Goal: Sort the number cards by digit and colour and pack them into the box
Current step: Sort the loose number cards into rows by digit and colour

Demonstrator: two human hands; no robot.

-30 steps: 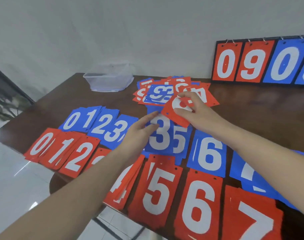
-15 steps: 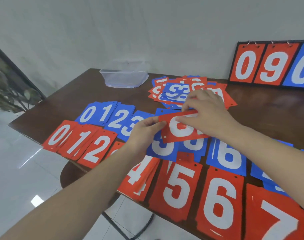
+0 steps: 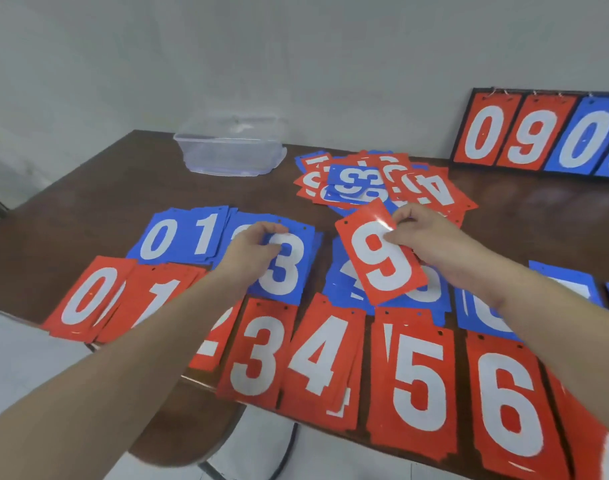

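Note:
My right hand point(image 3: 431, 242) pinches a red 9 card point(image 3: 379, 252) by its upper right edge and holds it tilted above the blue piles in the middle of the table. My left hand point(image 3: 253, 249) hovers with loosely curled fingers over the blue 2 and blue 3 piles point(image 3: 285, 265), holding nothing. Sorted blue piles point(image 3: 178, 237) form the far row and sorted red piles point(image 3: 414, 382) the near row. An unsorted heap of red and blue cards point(image 3: 376, 183) lies behind. The clear plastic box point(image 3: 230, 150) stands at the back left.
A scoreboard point(image 3: 538, 136) showing 0, 9, 0 leans against the wall at the back right. The dark wooden table point(image 3: 98, 188) has bare wood at its left and far right. Its near edge runs under the red row, with a stool point(image 3: 192, 427) below.
My right hand turned the red card upright, showing a 9, and keeps it alone. My left hand let go of the card and moved left over the blue 2 and 3 piles.

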